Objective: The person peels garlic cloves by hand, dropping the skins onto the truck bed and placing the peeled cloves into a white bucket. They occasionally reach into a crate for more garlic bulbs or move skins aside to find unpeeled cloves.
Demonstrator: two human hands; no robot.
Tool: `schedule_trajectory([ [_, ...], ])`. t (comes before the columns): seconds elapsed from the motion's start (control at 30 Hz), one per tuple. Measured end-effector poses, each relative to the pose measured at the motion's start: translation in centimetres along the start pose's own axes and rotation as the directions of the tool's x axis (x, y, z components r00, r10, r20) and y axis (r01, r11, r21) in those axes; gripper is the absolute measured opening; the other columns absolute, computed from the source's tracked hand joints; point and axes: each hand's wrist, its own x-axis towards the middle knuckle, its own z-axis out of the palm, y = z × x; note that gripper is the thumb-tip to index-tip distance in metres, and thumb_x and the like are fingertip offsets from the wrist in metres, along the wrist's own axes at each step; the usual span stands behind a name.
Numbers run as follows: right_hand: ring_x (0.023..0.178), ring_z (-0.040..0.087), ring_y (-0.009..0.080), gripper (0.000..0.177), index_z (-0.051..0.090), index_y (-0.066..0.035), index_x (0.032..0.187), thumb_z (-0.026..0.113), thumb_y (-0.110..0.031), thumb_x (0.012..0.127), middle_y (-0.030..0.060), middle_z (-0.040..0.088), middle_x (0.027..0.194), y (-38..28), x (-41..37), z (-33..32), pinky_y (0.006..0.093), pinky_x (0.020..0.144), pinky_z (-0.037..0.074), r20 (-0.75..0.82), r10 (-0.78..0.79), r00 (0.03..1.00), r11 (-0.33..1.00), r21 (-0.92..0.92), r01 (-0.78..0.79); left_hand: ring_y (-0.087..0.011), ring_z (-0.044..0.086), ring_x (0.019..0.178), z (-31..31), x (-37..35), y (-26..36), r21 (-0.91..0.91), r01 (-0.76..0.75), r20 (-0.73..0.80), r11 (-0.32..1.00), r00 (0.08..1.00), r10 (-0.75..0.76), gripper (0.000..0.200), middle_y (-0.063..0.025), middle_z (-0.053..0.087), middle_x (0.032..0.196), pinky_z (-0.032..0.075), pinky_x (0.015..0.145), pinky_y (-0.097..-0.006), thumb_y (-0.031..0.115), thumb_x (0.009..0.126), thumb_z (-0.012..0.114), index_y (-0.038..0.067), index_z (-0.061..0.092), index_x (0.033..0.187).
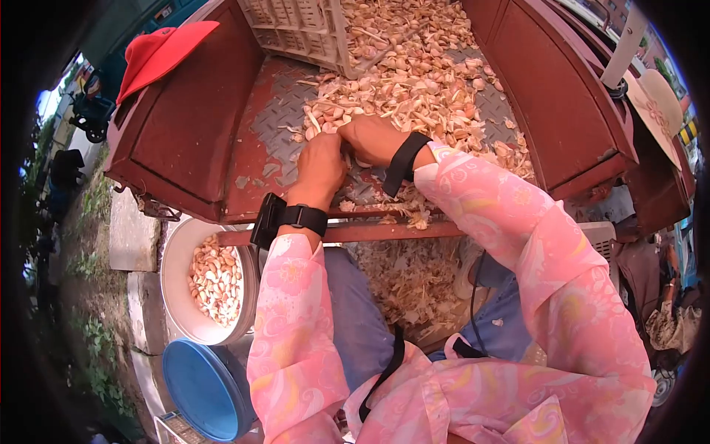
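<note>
Both of my hands meet over the near edge of a heap of garlic cloves [414, 96] on the metal cart bed [277, 111]. My left hand [320, 166] has its fingers curled, and a pale stem-like piece shows just above them. Against it, my right hand [370, 140] is closed too, knuckles up. Whatever lies between the fingertips is hidden by the hands. Loose cloves and papery skins lie around both hands.
A white bucket [174, 277] of peeled cloves stands at the lower left, beside a blue-lidded bucket [203, 388]. A plastic crate [296, 33] tilts on the bed. Red side panels [181, 133] flank it. A red hat [166, 55] rests on the left panel; skins litter the ground.
</note>
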Motion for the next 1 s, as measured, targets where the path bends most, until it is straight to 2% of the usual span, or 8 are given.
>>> schedule_trajectory([
  [0.23, 0.072, 0.061, 0.0323, 0.011, 0.062, -0.001, 0.074, 0.058, -0.009, 0.067, 0.0162, 0.061, 0.07, 0.0, -0.8, -0.9, 0.0399, 0.063, 0.049, 0.113, -0.225, 0.968, 0.97, -0.066, 0.233, -0.0341, 0.061, 0.074, -1.6, -1.1, 0.2, 0.155, 0.001, 0.041, 0.988, 0.999, -0.007, 0.024, -0.0188, 0.063, 0.081, 0.047, 0.066, -0.0404, 0.005, 0.068, 0.059, -0.001, 0.061, 0.091],
  [0.27, 0.071, 0.061, 0.0324, 0.011, 0.061, -0.001, 0.074, 0.058, -0.009, 0.067, 0.0162, 0.061, 0.07, -0.1, -1.0, -1.0, 0.0397, 0.062, 0.049, 0.101, -0.248, 0.963, 0.963, -0.085, 0.257, -0.0294, 0.062, 0.076, -2.1, -1.4, 0.2, -0.195, 0.192, 0.091, 0.962, 0.98, -0.177, 0.025, -0.0172, 0.063, 0.083, 0.049, 0.065, -0.0366, 0.004, 0.071, 0.057, -0.003, 0.059, 0.095],
  [0.33, 0.07, 0.061, 0.0326, 0.012, 0.06, 0.0, 0.075, 0.058, -0.009, 0.067, 0.0162, 0.061, 0.07, -0.2, -1.3, -1.1, 0.0396, 0.061, 0.049, 0.089, -0.274, 0.958, 0.954, -0.1, 0.282, -0.0247, 0.063, 0.077, -3.2, -2.5, 0.7, -0.501, 0.372, 0.196, 0.781, 0.928, -0.317, 0.025, -0.0155, 0.063, 0.085, 0.051, 0.064, -0.0327, 0.002, 0.075, 0.056, -0.005, 0.058, 0.099],
  [0.4, 0.069, 0.061, 0.0328, 0.013, 0.059, 0.0, 0.076, 0.058, -0.01, 0.068, 0.017, 0.06, 0.069, -0.1, -1.4, -1.2, 0.0402, 0.06, 0.048, 0.078, -0.298, 0.951, 0.949, -0.087, 0.305, -0.0195, 0.062, 0.085, -4.9, -4.3, 1.7, -0.908, 0.418, 0.392, 0.036, 0.875, -0.282, 0.027, -0.0149, 0.061, 0.091, 0.053, 0.066, -0.0249, -0.001, 0.081, 0.051, -0.008, 0.052, 0.107],
  [0.53, 0.07, 0.061, 0.0328, 0.013, 0.056, 0.002, 0.076, 0.056, -0.007, 0.068, 0.0184, 0.06, 0.07, 0.1, -1.7, -0.7, 0.0407, 0.06, 0.048, -0.064, -0.253, 0.965, 0.967, -0.047, 0.25, -0.0216, 0.061, 0.089, -6.4, -7.5, 2.5, -0.923, 0.322, 0.358, -0.211, 0.92, -0.16, 0.031, -0.0181, 0.059, 0.096, 0.054, 0.073, -0.0221, -0.004, 0.083, 0.047, -0.009, 0.047, 0.114],
  [0.6, 0.066, 0.058, 0.0342, 0.012, 0.053, 0.004, 0.079, 0.052, -0.004, 0.071, 0.0205, 0.057, 0.071, -0.9, -2.6, -2.6, 0.0407, 0.061, 0.047, -0.04, -0.068, 0.997, 0.943, 0.325, 0.078, -0.0223, 0.061, 0.091, -6.7, -9.0, 2.9, -0.868, 0.259, 0.334, -0.424, 0.936, -0.113, 0.033, -0.0201, 0.057, 0.101, 0.054, 0.076, -0.0221, -0.004, 0.084, 0.047, -0.009, 0.045, 0.117],
  [0.77, 0.063, 0.06, 0.0098, 0.012, 0.057, 0.001, 0.085, 0.056, -0.011, 0.082, 0.005, 0.059, 0.072, -3.6, -4.6, -4.2, 0.0227, 0.054, 0.049, 0.489, -0.006, 0.872, 0.562, 0.723, -0.402, -0.0261, 0.06, 0.092, -8.3, -13.6, 4.4, -0.724, 0.177, 0.304, -0.666, 0.949, -0.078, 0.043, -0.0222, 0.051, 0.106, 0.055, 0.077, -0.0239, -0.006, 0.084, 0.045, -0.009, 0.033, 0.125],
  [1.0, 0.063, 0.064, 0.0185, 0.025, 0.055, 0.006, 0.088, 0.056, -0.018, 0.08, 0.0149, 0.063, 0.072, -18.6, 0.6, -0.2, 0.0315, 0.059, 0.049, 0.278, -0.335, 0.9, 0.494, 0.865, -0.083, -0.0289, 0.06, 0.075, -15.2, -18.7, 12.6, -0.715, 0.05, -0.137, -0.697, 0.968, 0.209, 0.028, -0.0218, 0.051, 0.098, 0.053, 0.066, -0.0301, -0.002, 0.08, 0.055, -0.006, 0.045, 0.106],
])
